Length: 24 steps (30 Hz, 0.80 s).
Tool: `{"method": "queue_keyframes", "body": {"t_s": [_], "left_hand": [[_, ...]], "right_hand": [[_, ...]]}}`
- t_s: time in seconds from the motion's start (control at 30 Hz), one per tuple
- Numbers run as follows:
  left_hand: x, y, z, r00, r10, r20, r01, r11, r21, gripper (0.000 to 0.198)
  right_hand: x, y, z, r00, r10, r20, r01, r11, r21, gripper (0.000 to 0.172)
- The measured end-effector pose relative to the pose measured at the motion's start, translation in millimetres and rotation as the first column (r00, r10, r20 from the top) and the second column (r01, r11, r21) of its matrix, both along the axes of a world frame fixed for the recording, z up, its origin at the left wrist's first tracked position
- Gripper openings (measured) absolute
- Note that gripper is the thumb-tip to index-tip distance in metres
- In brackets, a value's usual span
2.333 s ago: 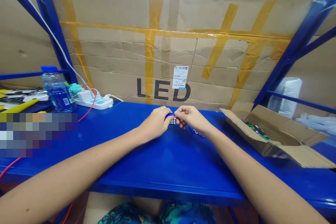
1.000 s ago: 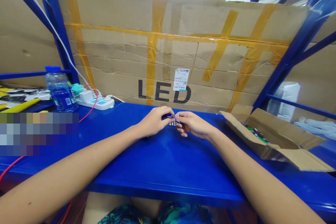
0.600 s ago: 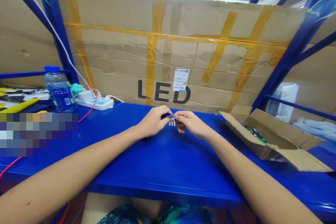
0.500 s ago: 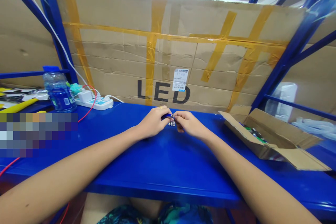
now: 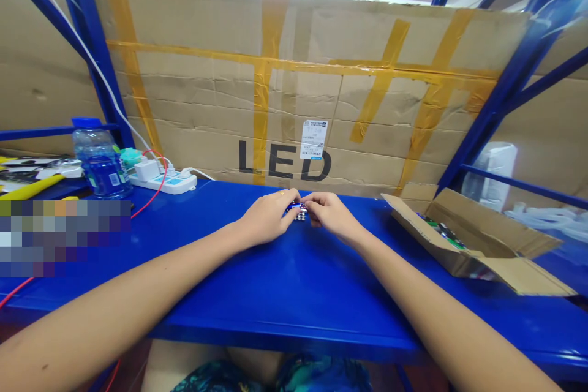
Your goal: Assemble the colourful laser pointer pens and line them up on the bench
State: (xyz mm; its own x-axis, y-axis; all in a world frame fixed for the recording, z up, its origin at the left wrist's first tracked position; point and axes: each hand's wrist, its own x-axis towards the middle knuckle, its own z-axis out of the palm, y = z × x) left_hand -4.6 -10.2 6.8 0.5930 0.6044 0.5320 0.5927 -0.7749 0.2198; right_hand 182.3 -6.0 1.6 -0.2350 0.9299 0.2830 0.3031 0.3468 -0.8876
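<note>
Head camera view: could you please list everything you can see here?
small part: one, blue with silvery bits, pinched between both hands
shelf: one, blue, under the hands
cardboard sheet: one, brown with yellow tape, printed LED, upright behind
open box: one, brown cardboard, right
water bottle: one, clear with blue cap, left
power strip: one, white, left rear
left hand: one, on the part
right hand: one, on the part

At the blue metal table's (image 5: 294, 294) far-left corner stands a clear, blue-capped plastic water bottle (image 5: 98, 159), a white power strip (image 5: 163, 180) just beside it. An open brown cardboard box (image 5: 478, 245) sits at the right edge.
</note>
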Motion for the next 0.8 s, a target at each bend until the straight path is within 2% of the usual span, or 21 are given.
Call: {"method": "queue_keyframes", "body": {"t_s": [0.27, 0.5, 0.63, 0.8], "left_hand": [[7, -6, -1.5, 0.986, 0.121, -0.116, -0.101, 0.982, 0.159, 0.022], [12, -10, -1.6, 0.947, 0.264, -0.181, -0.218, 0.947, 0.237, 0.025], [6, -3, 0.7, 0.959, 0.256, -0.119, -0.235, 0.958, 0.161, 0.022], [-5, 15, 2.9, 0.984, 0.13, 0.122, -0.118, 0.988, -0.102, 0.019]], "right_hand": [[-12, -6, -0.2, 0.99, -0.127, -0.065, 0.127, 0.992, -0.001, 0.028], [-15, -12, 2.1, 0.962, -0.25, 0.107, 0.235, 0.962, 0.139, 0.032], [-11, -7, 2.6, 0.957, -0.278, 0.081, 0.268, 0.956, 0.117, 0.03], [0, 2, 6.6, 0.966, -0.232, -0.118, 0.227, 0.972, -0.057, 0.022]]}}
